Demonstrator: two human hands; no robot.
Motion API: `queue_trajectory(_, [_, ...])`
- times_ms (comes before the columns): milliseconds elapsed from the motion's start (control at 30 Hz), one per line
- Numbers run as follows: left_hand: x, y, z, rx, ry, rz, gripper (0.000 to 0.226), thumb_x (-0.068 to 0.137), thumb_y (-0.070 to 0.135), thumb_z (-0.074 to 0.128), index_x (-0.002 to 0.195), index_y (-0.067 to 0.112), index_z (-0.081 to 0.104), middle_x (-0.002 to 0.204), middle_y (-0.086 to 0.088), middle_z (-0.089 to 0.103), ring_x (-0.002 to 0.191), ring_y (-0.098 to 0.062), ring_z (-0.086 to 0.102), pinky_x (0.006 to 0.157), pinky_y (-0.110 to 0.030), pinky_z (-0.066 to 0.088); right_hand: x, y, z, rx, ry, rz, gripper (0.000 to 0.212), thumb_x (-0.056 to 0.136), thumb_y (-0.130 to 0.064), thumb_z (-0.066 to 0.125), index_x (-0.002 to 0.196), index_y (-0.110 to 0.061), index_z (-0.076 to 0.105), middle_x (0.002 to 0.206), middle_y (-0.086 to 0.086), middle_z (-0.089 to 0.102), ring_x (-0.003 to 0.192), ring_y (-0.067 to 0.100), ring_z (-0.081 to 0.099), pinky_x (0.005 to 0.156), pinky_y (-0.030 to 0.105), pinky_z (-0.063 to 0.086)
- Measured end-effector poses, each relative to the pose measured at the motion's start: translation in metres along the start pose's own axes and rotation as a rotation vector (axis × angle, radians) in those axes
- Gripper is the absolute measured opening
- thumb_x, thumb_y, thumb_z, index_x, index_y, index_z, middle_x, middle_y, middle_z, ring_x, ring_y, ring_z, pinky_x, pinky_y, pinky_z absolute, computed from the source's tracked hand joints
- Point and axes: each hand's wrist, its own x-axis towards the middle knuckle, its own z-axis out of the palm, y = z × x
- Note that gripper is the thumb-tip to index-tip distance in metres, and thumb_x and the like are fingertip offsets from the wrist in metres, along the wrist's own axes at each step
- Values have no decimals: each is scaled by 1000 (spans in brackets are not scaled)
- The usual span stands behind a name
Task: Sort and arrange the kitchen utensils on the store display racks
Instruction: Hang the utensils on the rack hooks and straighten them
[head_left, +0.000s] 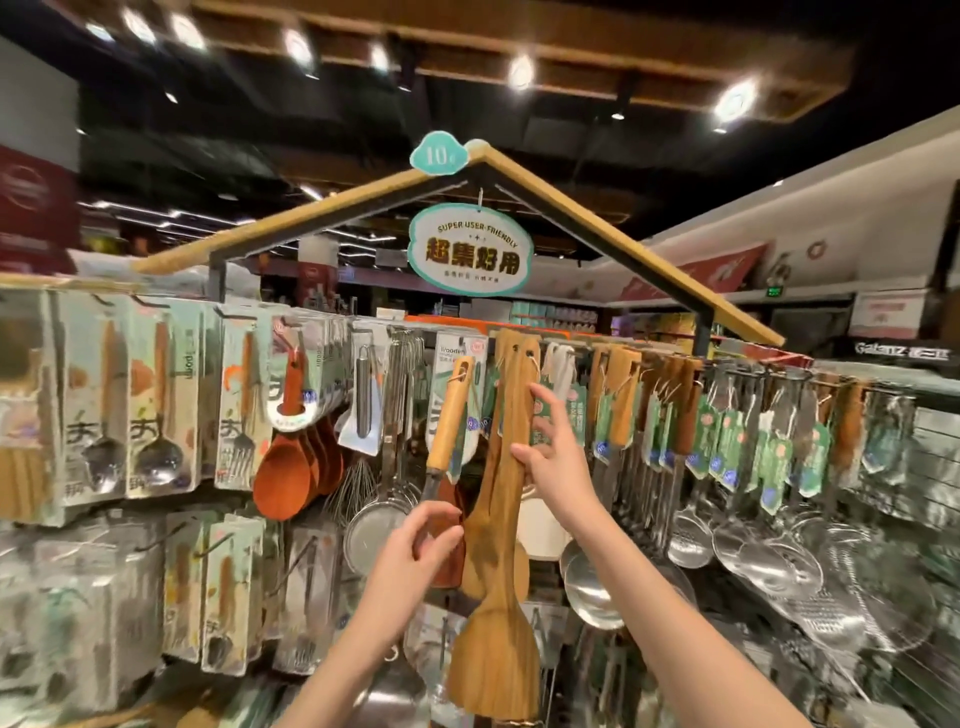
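A long wooden spatula (498, 613) hangs from the rack rail (576, 340) at the middle of the head view, with more wooden spatulas behind it. My right hand (553, 457) holds its handle about halfway up, thumb on the left side and fingers behind. My left hand (415, 551) is lower left, its fingers lightly curled and touching the blade end of a wooden-handled turner (449, 415) that hangs tilted from the same rail. Whether the left hand grips it is unclear.
Packaged spoons and forks (156, 410) hang at the left. Brown rice paddles (291, 467), a whisk and strainers (374, 525) hang left of centre. Steel ladles and skimmers (737, 530) with green tags fill the right. A roof-shaped frame with a sign (470, 249) stands above.
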Motion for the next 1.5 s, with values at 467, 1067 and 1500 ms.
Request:
queue_trajectory(467, [27,-4,12,-36,48,10,16,90,20,58,100,32,61,100,6,65,91,-12,58,80,-18,42,35,23,1,-3,2,21,71,91,2,52,133,-51,32,128,5,48,92,29,65,82,48,55])
queue_trajectory(1067, [24,12,37,-143,-82,-2,33,95,7,43,104,35,60,70,0,53,48,-2,41,47,-34,39,33,7,-14,-208,-71,-40,41,101,-26,38,142,-21,35,138,1,44,128,17,44,103,30,35])
queue_trajectory(1500, [37,61,161,-224,-274,44,32,94,4,44,103,33,53,90,12,55,61,2,46,54,-20,44,-22,-7,-113,-96,124,-31,72,90,-9,59,146,-34,20,110,-4,54,83,15,64,61,28,57])
